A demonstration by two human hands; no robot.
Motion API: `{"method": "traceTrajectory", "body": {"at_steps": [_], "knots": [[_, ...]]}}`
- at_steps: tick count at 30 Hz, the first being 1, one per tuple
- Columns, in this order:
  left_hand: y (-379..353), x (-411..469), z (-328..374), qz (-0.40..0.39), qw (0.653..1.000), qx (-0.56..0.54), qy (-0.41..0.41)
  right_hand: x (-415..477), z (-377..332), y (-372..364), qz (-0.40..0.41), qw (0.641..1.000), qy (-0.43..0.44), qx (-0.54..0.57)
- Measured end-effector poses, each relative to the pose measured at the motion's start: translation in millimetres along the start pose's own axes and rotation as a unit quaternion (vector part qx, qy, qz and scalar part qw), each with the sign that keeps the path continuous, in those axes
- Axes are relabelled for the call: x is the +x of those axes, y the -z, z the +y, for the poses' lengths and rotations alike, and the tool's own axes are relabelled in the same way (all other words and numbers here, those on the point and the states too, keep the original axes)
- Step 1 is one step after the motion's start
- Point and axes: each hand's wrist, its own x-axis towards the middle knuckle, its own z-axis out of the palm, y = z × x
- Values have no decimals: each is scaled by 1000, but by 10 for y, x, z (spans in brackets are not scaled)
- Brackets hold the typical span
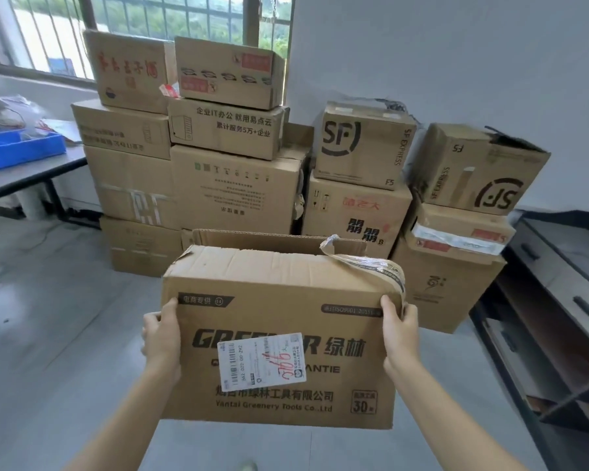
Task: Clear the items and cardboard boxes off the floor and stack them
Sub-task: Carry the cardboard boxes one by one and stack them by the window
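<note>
while the left hand [160,338] and right hand [400,329] grip its two ends, the cardboard box [272,287] hangs in front of the box stack [238,185], top flap up. thumbs pressed flat on the printed front face; other fingers wrap behind, hidden.

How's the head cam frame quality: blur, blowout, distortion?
Head view: the window is blown out in its left panes; wide-angle distortion tilts the cabinet at right and leans the stacked boxes outward; the floor and frame edges are smeared; the held box, gripped by the left hand and right hand, is fairly sharp, its shipping label partly legible; light is soft, with no hard shadows.
</note>
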Motion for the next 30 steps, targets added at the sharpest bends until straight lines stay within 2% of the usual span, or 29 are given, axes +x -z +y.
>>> {"method": "traceTrajectory", "body": {"at_steps": [7, 18, 26, 30], "knots": [[-1076, 1134, 844, -55, 997, -46, -24, 1188, -753, -769, 33, 998, 56, 10], [-2798, 2001, 2077, -60, 972, -151, -167, 2784, -1713, -1297, 61, 974, 199, 90], [-4421, 2360, 3258, -81, 920, -225, -312, 4425, -2612, -1351, 55, 929, 321, 178], [-5181, 2469, 3728, -78, 899, -242, -356, 5160, -3056, -1371, 42, 906, 359, 220]]}}
